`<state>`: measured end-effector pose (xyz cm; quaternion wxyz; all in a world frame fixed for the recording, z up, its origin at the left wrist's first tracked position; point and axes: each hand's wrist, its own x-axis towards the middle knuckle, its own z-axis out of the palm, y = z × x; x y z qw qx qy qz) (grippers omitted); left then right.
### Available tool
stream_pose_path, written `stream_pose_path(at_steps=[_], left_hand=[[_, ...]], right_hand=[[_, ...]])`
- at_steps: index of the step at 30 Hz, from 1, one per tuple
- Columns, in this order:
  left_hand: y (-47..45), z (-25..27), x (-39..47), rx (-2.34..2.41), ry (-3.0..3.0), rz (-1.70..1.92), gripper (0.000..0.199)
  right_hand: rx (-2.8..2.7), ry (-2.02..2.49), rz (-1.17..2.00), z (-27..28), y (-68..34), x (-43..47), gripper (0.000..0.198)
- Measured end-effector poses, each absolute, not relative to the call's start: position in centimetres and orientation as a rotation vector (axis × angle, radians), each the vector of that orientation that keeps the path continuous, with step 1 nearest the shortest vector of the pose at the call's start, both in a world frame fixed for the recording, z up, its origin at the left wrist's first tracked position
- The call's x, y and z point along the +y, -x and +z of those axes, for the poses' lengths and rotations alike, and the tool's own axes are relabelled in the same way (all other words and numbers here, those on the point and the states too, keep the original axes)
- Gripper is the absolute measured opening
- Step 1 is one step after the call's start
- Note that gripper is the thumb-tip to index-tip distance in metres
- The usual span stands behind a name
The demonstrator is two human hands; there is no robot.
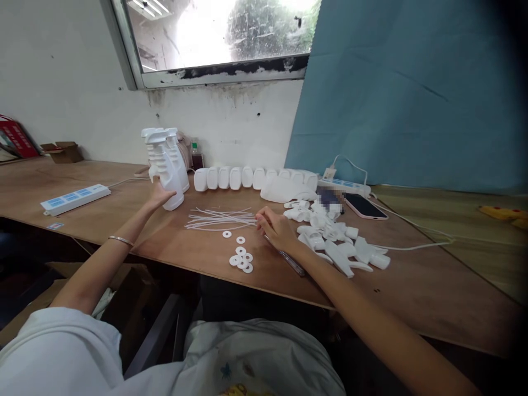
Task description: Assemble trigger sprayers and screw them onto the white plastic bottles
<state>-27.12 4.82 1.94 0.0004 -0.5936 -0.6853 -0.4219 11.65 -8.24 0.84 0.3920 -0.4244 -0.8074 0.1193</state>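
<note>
At the back left, my left hand (159, 193) is closed round the lower body of a white spray bottle (170, 190), its thumb pointing right. That bottle stands upright in front of other assembled spray bottles (175, 146). My right hand (277, 228) rests low at mid-table with fingers pinched together; whether something thin is between them is hidden. It is at the right ends of a loose bundle of thin white tubes (218, 218). Several white ring washers (240, 251) lie in front of the tubes. Under my right wrist is a clear pen-like stick (293, 264).
A pile of white trigger spray heads (330, 231) lies right of my right arm. White bottles (235, 178) lie in a row along the wall. A phone (365, 206) and power strips (76, 199) with cables also sit on the table (173, 250). A cardboard box (132, 291) is below.
</note>
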Motion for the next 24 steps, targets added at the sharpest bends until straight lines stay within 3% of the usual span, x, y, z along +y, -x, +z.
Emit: stream_pose_path(at_steps=[5, 14, 24], left_hand=[[25.8, 0.9, 4.2, -2.201, 1.869, -1.221, 0.075], [23.7, -0.1, 3.5, -2.409, 1.906, -0.611, 0.056], [22.5, 0.2, 7.3, -2.540, 1.817, -0.472, 0.067]], right_hand=[[-2.045, 1.102, 0.290, 0.9, -11.7, -8.2, 0.026], [-2.068, 1.133, 0.265, 1.0, -11.5, -8.3, 0.025], [-2.084, 1.148, 0.266, 1.0, -11.6, -8.3, 0.024]])
